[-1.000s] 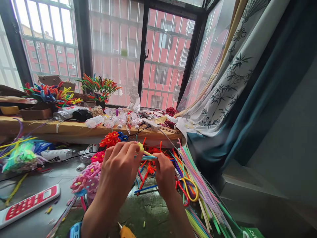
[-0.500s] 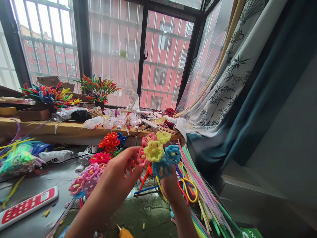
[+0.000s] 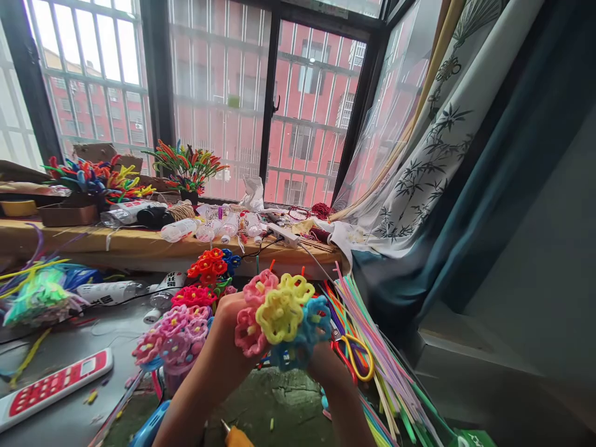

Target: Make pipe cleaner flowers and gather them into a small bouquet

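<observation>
A bunch of pipe-cleaner flowers in pink, yellow and blue [image 3: 280, 315] faces me in the middle of the view. My left hand [image 3: 230, 329] is closed behind the pink blooms on its left side. On the other side, my right hand [image 3: 328, 366] grips it from below the blue blooms. Most of my fingers and the stems are hidden by the flowers. Left of my left wrist stand more fuzzy flowers, pink-purple ones [image 3: 179, 335] and red ones [image 3: 207, 267]. Yellow-and-red-handled scissors [image 3: 361, 357] lie right of my right hand.
Loose pastel pipe cleaners [image 3: 372, 335] spread along the right side. A red-and-white remote-like device [image 3: 56, 388] lies at left. Near the front edge are an orange tool with a pointed tip [image 3: 236, 434] and a blue object [image 3: 151, 425]. Plastic bottles [image 3: 179, 230] line the wooden ledge [image 3: 125, 248].
The flower bunch has come closer and tipped its blooms toward me. My left hand has gone from beside the pink flowers to behind them. My right hand has lowered slightly.
</observation>
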`<state>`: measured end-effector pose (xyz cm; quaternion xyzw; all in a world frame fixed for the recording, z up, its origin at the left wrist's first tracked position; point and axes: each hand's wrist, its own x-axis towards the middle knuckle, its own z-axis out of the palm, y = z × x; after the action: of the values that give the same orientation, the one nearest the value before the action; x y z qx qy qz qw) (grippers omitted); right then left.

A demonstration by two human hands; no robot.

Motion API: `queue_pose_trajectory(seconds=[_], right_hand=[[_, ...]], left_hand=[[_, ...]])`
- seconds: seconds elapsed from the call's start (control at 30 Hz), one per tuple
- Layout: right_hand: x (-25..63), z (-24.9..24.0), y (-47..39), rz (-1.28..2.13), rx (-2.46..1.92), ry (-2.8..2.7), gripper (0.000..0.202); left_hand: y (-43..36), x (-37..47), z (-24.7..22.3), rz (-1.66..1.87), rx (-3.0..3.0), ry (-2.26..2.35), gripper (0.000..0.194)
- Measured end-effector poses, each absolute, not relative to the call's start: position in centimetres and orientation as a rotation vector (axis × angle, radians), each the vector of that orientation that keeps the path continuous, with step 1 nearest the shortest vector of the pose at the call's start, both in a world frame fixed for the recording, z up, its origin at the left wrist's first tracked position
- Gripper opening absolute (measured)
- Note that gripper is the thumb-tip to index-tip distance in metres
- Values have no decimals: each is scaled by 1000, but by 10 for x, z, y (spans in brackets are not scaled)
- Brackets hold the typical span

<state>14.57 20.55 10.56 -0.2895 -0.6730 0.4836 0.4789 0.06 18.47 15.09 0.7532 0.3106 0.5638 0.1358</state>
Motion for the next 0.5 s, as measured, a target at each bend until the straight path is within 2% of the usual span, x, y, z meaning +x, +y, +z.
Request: queue_pose_trajectory(seconds=[0.1,0.33,0.5], right_hand=[[147,113,202,1237,-658,-1718,51],[146,94,217,1202,-571,-1597,29],[146,82,226,1392,-502,-1546,43]], left_hand=[[186,1,149,1648,2187,920,44],[189,5,147,1690,2062,1064,35],[198,7,137,1623,1859,1142,23]])
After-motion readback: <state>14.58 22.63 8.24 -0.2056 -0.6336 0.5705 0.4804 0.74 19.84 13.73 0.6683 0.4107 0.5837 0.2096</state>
